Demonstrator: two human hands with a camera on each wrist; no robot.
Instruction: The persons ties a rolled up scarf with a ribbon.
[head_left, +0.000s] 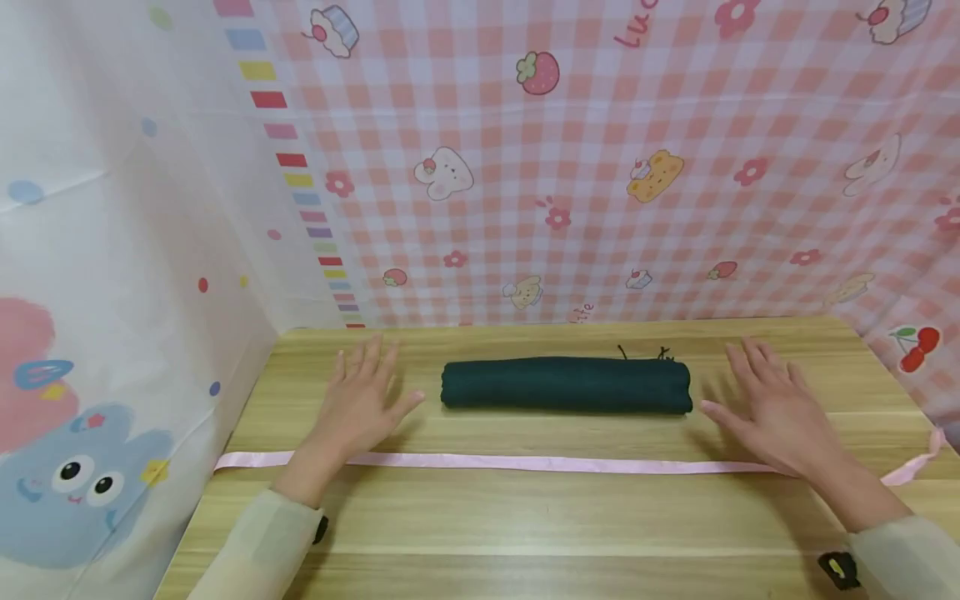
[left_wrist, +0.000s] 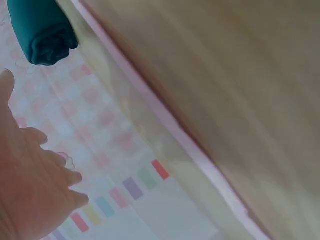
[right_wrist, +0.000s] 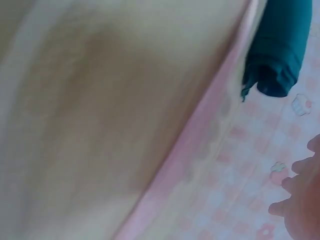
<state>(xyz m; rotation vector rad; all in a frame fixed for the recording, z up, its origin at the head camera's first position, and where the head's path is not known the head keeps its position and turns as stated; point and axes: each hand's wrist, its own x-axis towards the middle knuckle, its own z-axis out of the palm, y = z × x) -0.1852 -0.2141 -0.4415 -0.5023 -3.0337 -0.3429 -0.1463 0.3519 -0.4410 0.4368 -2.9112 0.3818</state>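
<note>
A dark green roll of cloth (head_left: 566, 385) lies lengthwise across the back half of the table, with thin dark strings showing behind its right part. In front of it a pale pink ribbon (head_left: 525, 462) stretches from side to side. My left hand (head_left: 360, 404) is spread to the left of the roll, holding nothing. To the right of the roll, my right hand (head_left: 783, 408) is spread likewise, its thumb pointing toward the roll's end. Both forearms cross over the ribbon. The wrist views show the roll's coiled ends, the left end (left_wrist: 47, 45) and the right end (right_wrist: 275, 80), apart from the fingers.
The wood-grain table (head_left: 487, 533) reaches back to a pink checked cloth backdrop (head_left: 480, 225) with cartoon prints. A white printed curtain (head_left: 135, 250) hangs along the left side. At the far right the ribbon's end (head_left: 918, 467) twists upward near the table's edge.
</note>
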